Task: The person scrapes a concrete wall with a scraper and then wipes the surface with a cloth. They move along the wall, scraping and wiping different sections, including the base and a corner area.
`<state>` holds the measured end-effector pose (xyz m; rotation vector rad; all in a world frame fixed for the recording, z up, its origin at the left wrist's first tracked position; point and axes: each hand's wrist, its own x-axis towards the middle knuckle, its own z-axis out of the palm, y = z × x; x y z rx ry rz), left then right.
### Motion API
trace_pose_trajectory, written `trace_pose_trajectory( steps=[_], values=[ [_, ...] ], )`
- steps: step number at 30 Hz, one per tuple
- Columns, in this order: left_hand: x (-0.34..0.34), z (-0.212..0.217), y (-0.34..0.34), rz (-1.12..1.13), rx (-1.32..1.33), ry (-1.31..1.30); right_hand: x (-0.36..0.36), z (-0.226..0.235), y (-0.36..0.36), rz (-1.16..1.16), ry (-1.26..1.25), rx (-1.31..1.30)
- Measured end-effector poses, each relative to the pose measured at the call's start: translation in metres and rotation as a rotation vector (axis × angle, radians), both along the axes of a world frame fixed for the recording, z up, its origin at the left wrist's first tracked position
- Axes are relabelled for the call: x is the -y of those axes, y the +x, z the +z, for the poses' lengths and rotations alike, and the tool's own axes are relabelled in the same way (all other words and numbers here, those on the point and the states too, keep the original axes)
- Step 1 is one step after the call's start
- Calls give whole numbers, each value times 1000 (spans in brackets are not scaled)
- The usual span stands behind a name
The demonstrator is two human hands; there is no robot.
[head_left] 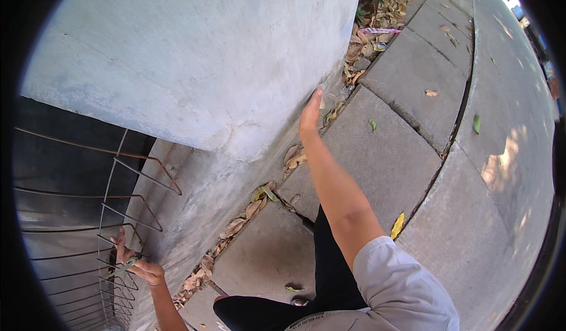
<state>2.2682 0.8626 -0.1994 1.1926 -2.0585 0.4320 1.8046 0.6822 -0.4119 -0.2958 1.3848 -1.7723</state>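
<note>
While the right hand extends empty fingers beside the pale wall, the left hand meets a greenish object at the wire grille; whether it is gripped or already fastened cannot be told.

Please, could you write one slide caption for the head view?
Left hand at a wire grille, right hand by a pale wall.

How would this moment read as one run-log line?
Left hand: at wire grille, small greenish item, grip unclear | Right hand: outstretched beside pale wall, contact unclear | Below: paving slabs, dry leaves
</note>
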Motion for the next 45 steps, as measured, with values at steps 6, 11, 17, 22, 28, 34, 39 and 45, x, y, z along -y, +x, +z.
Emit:
trace_pose_trajectory(
  steps=[6, 11, 17, 22, 28, 34, 39, 45],
  values=[
    [-4, -2, 7, -12, 21, 1, -31, -1, 52, 54, 21, -11],
    [-4, 0, 9, -4, 58, -5, 5, 16, -7, -28, -15, -122],
    [-2, -1, 2, 7, 62, 0, 43, -29, -92, -26, 22, -21],
    [-1, -4, 8, -2, 47, -28, 54, -49, -100, 33, 80, 186],
    [-4, 1, 5, 21, 66, -25, 64, -22, -123, 5, 24, 74],
    [-6, -1, 5, 32, 45, -11, 64, -60, -112, 26, 125, 49],
    [-1, -2, 8, 26, 14, 9, 69, -78, -125, 15, 88, 59],
    [-4, -8, 22, 20, 1, 11, 64, -69, -141, 100, 124, 195]
  ],
)
